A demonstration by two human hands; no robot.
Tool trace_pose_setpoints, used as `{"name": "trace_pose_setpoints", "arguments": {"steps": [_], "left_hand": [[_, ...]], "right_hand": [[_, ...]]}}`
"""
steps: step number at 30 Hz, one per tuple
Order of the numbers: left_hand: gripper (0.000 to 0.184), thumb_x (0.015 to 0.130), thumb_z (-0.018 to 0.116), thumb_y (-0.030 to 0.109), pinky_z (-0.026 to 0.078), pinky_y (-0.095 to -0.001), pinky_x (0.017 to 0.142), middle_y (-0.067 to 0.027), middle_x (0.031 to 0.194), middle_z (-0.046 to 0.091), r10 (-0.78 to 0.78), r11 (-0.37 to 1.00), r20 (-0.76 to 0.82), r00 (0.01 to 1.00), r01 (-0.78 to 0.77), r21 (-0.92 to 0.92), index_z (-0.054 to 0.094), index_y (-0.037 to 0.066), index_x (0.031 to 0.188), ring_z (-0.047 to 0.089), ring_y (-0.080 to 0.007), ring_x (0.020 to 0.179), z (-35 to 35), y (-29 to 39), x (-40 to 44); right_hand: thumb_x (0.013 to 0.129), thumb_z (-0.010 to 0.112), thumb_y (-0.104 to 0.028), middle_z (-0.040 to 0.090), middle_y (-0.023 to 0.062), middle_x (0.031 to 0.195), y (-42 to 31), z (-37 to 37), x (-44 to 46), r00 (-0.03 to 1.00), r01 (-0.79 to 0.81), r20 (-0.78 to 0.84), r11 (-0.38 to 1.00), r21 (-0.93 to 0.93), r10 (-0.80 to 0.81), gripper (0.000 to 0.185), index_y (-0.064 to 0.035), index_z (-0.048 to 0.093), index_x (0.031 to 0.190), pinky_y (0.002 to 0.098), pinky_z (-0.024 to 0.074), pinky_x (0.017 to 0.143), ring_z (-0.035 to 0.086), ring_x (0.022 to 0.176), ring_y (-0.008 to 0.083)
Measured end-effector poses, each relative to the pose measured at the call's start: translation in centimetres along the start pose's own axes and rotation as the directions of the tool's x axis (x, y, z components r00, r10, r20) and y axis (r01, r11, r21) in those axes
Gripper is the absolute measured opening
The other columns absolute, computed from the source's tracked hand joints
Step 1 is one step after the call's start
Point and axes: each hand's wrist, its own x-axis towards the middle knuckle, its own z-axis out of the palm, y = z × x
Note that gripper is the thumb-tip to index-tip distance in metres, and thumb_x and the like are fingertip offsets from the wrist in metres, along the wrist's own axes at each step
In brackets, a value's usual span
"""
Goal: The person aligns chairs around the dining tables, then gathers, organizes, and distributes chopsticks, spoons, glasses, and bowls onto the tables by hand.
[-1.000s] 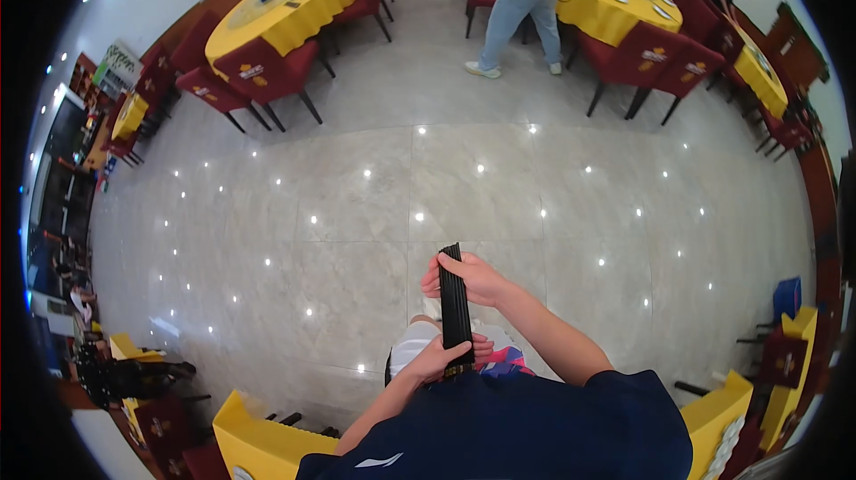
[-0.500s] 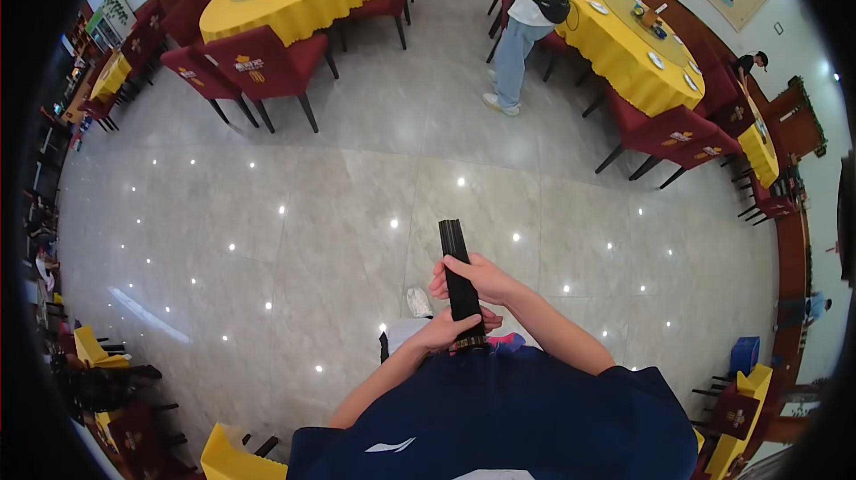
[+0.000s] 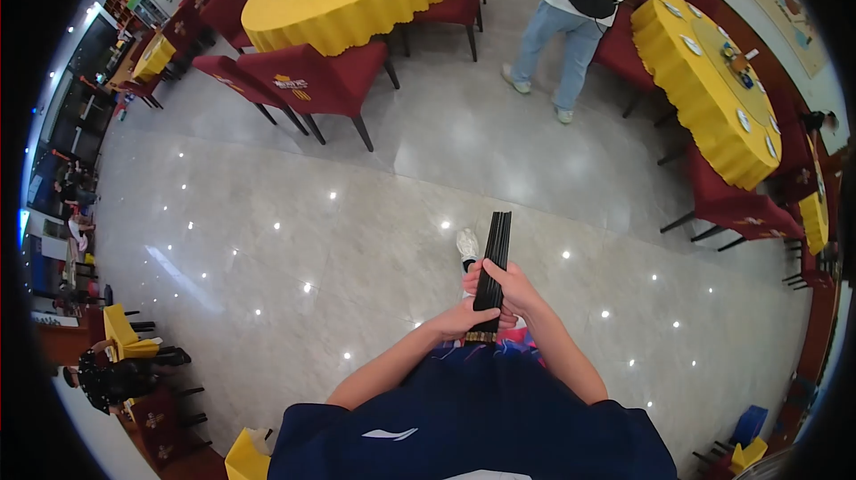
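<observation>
A bundle of black chopsticks (image 3: 493, 248) is held in front of my body, pointing away from me, with its gold-patterned ends close to my dark blue shirt. My left hand (image 3: 459, 317) is closed round the lower part, thumb across the top. Higher up, my right hand (image 3: 513, 287) grips the middle of the bundle, its thumb lying along it and fingertips showing on the far side. The far black ends stick out beyond both hands. How many chopsticks there are I cannot tell.
Ahead on the left stands a round table (image 3: 383, 21) with a yellow cloth, dishes and red chairs (image 3: 325, 92). Another yellow-clothed table (image 3: 682, 92) with plates is on the right. A person (image 3: 575, 25) in a white shirt stands between them. Shiny tiled floor (image 3: 267, 257) surrounds me.
My view has turned and come nearer the tables. A white shoe now shows further forward. The person in white has shifted stance, legs now apart. Both hands keep hold of the chopsticks.
</observation>
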Motion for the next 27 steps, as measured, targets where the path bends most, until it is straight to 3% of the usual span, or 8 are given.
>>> {"name": "trace_pose_setpoints", "arguments": {"steps": [5,6,7,8,9,11,14,27], "left_hand": [[0.051,0.092,0.062,0.027,0.048,-0.0300,0.091,-0.0093,0.113,0.063,0.117,0.904,-0.094,0.989,-0.067,0.421,0.049,0.000,0.134,0.060,-0.0180,0.104,-6.3,14.6,3.5],[0.066,0.090,0.064,0.032,0.047,-0.0292,0.092,-0.0095,0.118,0.061,0.234,0.963,-0.294,0.927,-0.179,0.201,0.038,-0.001,0.140,0.058,-0.0173,0.106,-8.7,15.1,4.5],[0.070,0.090,0.065,0.032,0.046,-0.0295,0.093,-0.0116,0.124,0.058,0.307,0.945,0.152,0.939,-0.283,-0.163,0.033,-0.002,0.143,0.057,-0.0171,0.108,-15.3,15.5,7.2],[0.075,0.089,0.066,0.032,0.045,-0.0298,0.095,-0.0137,0.129,0.055,0.479,0.832,0.505,0.718,-0.187,-0.523,0.029,-0.002,0.145,0.056,-0.0168,0.110,-20.8,16.6,9.3],[0.075,0.089,0.066,0.032,0.045,-0.0298,0.095,-0.0137,0.129,0.055,0.488,0.824,0.495,0.719,-0.192,-0.533,0.029,-0.002,0.145,0.056,-0.0168,0.110,-20.1,20.3,8.9],[0.069,0.092,0.063,0.030,0.047,-0.0301,0.095,-0.0194,0.137,0.050,0.480,0.869,-0.040,0.877,-0.481,-0.118,0.030,0.000,0.146,0.058,-0.0184,0.110,-15.2,29.6,7.2],[0.061,0.096,0.057,0.024,0.048,-0.0341,0.096,-0.0233,0.140,0.046,0.559,0.829,-0.182,0.809,-0.546,0.123,0.030,0.000,0.145,0.058,-0.0234,0.116,-15.7,36.5,10.1],[0.030,0.100,0.050,0.017,0.053,-0.0416,0.092,-0.0266,0.123,0.057,0.536,0.751,-0.419,0.733,-0.640,-0.161,0.047,-0.005,0.120,0.061,-0.0325,0.113,-35.9,57.1,18.1]], "right_hand": [[0.101,0.047,-0.024,0.065,0.0210,0.100,-10.5,2.8,10.7,0.985,-0.018,0.172,0.999,-0.028,0.023,0.030,0.0052,0.053,0.109,0.0387,0.0561,0.085,0.066,0.096,0.0278],[0.102,0.047,-0.024,0.065,0.0206,0.100,-12.4,3.6,12.8,0.971,-0.031,0.232,0.995,-0.099,0.053,0.030,0.0052,0.053,0.109,0.0382,0.0559,0.086,0.067,0.095,0.0268],[0.102,0.045,-0.024,0.066,0.0201,0.099,-13.0,3.9,15.2,0.973,0.043,0.230,0.962,-0.268,0.020,0.031,0.0051,0.053,0.109,0.0370,0.0563,0.086,0.068,0.092,0.0259],[0.102,0.045,-0.024,0.066,0.0201,0.099,-14.5,4.7,16.6,0.972,0.031,0.231,0.964,-0.264,0.032,0.031,0.0051,0.053,0.109,0.0370,0.0563,0.086,0.068,0.092,0.0259],[0.103,0.044,-0.024,0.066,0.0199,0.098,-16.5,5.8,17.9,0.954,-0.038,0.283,0.975,-0.219,0.101,0.031,0.0049,0.053,0.108,0.0368,0.0567,0.085,0.068,0.091,0.0261],[0.103,0.041,-0.025,0.066,0.0200,0.097,-18.7,6.7,21.2,0.921,-0.091,0.356,0.977,-0.195,0.157,0.032,0.0044,0.054,0.107,0.0369,0.0577,0.082,0.069,0.090,0.0269],[0.103,0.041,-0.025,0.066,0.0199,0.095,-22.3,8.1,26.0,0.910,-0.116,0.369,0.970,-0.213,0.190,0.032,0.0043,0.053,0.106,0.0377,0.0576,0.083,0.069,0.090,0.0273],[0.102,0.046,-0.030,0.066,0.0192,0.096,-34.1,13.7,51.0,0.873,-0.362,0.167,0.838,-0.409,0.459,0.035,0.0040,0.055,0.106,0.0353,0.0576,0.078,0.069,0.089,0.0259]]}}
